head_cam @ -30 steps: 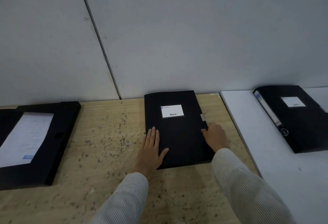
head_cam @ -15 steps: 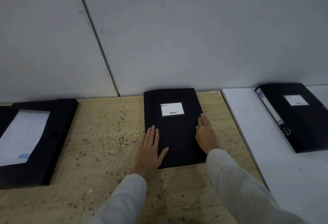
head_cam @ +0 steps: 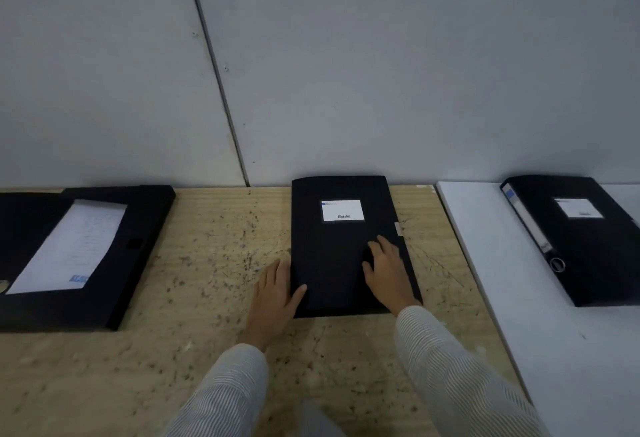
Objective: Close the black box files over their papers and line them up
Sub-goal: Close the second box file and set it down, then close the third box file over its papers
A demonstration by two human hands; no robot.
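A closed black box file with a white label lies flat in the middle of the speckled wooden table, its far end at the wall. My left hand rests flat against its left edge, thumb over the near left corner. My right hand lies palm down on the lid's right half, fingers spread. At the left an open black box file shows a white paper inside. A third closed black box file lies at the right on a white surface.
A grey panelled wall runs along the far edge of the table. The white surface adjoins the wooden table on the right. A small white tab sticks out at the middle file's right edge. Both forearms wear striped sleeves.
My right hand moved from the middle file's right edge onto its lid. My left hand slid from the lid to the file's left edge. The file stayed in place.
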